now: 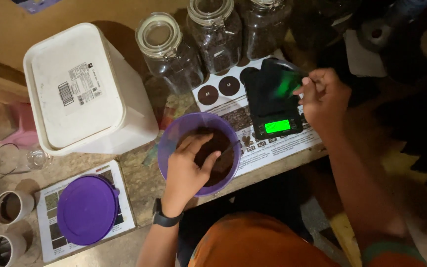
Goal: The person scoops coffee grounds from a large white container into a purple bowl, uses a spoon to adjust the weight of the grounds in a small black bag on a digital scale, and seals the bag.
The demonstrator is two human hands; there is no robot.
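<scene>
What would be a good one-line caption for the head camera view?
Left hand reaches into a purple bowl of dark grounds while the right hand hovers over a small black scale.

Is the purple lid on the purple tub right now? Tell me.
No: the purple lid lies on a printed sheet, apart from the open purple tub, where the left hand reaches in.

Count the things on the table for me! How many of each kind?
Glass jars: 3
Purple tub: 1
Purple lid: 1
White bucket: 1
Black scale: 1
Small metal cups: 2
Printed sheets: 2
Total: 11
</scene>
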